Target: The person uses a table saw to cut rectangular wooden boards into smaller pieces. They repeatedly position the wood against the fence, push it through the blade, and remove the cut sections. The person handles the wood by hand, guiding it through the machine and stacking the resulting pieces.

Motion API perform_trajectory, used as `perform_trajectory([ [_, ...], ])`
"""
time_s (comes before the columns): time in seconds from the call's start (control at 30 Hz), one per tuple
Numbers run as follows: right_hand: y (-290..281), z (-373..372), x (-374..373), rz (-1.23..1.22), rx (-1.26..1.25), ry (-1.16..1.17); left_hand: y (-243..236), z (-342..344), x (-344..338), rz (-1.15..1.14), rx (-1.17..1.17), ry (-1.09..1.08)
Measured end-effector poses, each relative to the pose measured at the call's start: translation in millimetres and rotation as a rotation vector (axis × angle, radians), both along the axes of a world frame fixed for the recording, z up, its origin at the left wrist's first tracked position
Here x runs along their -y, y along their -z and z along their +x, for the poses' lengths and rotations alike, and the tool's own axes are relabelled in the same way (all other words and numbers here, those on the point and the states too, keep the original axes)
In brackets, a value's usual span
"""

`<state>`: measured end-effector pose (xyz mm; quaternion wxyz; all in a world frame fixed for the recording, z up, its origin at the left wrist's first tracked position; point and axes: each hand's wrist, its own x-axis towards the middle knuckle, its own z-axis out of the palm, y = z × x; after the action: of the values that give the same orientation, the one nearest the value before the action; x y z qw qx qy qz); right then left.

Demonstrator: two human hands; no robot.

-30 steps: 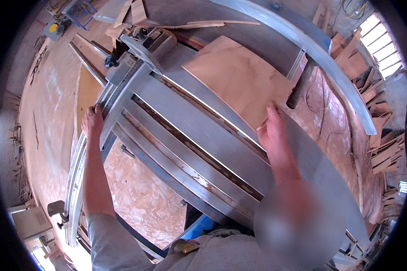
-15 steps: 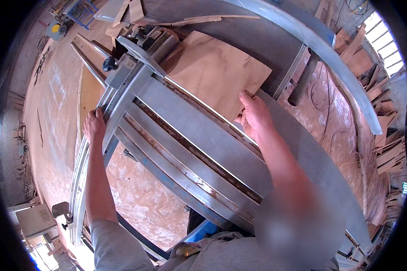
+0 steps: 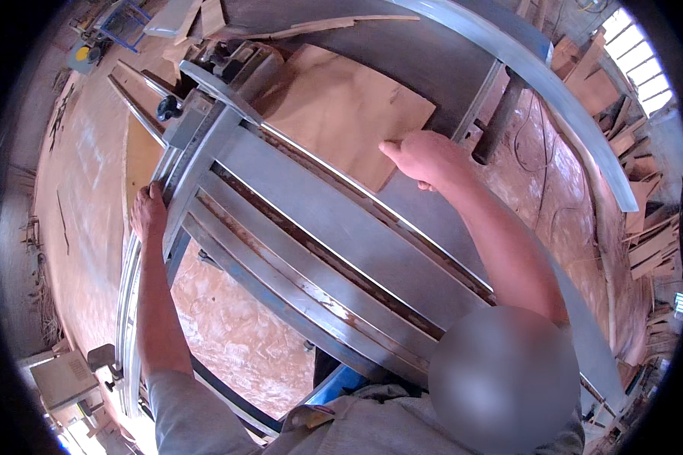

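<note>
A flat brown plywood panel [image 3: 341, 114] lies on the grey metal bed of a sliding table saw [image 3: 334, 227]. My right hand [image 3: 425, 158] rests flat on the panel's near right edge, fingers together and pointing left. Over at the left, my left hand [image 3: 149, 212] grips the outer metal rail [image 3: 129, 303] of the sliding carriage, beside the cross fence [image 3: 205, 144]. Both forearms reach in from the lower edge.
A curved grey metal guard or rail [image 3: 554, 98] arcs over the far right. Sawdust covers the floor [image 3: 235, 341] under the carriage. Stacked wood offcuts [image 3: 645, 243] lie at the right, and a black knob [image 3: 167, 108] sits on the fence.
My right hand has slid forward and left along the saw bed onto the panel's edge. The left hand keeps its grip on the rail.
</note>
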<state>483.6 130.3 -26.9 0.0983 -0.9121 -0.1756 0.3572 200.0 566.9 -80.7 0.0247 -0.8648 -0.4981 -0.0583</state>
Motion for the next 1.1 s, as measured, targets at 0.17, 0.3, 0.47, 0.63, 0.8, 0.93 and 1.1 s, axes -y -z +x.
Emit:
perform_trajectory([
  [0.17,11,9,10,0.027,0.374,-0.120,3,-8,-7,-0.015,0.017,0.003],
  [0.3,34,46,16,0.396,0.900,-0.088,0,-2,-2,-0.030,-0.007,-0.019],
  [0.47,87,63,-11,0.604,0.874,-0.079,3,-5,-9,-0.011,-0.019,-0.023],
  [0.63,86,56,-21,0.516,0.902,-0.073,1,2,-2,0.017,-0.012,-0.060],
  [0.8,88,54,-18,0.551,0.966,-0.119,-3,2,2,-0.032,0.012,-0.054],
  [0.93,84,56,-24,0.531,0.982,-0.126,3,0,-5,0.001,0.000,-0.054],
  [1.1,79,56,-30,0.516,0.945,-0.125,5,2,-6,0.012,-0.028,-0.070],
])
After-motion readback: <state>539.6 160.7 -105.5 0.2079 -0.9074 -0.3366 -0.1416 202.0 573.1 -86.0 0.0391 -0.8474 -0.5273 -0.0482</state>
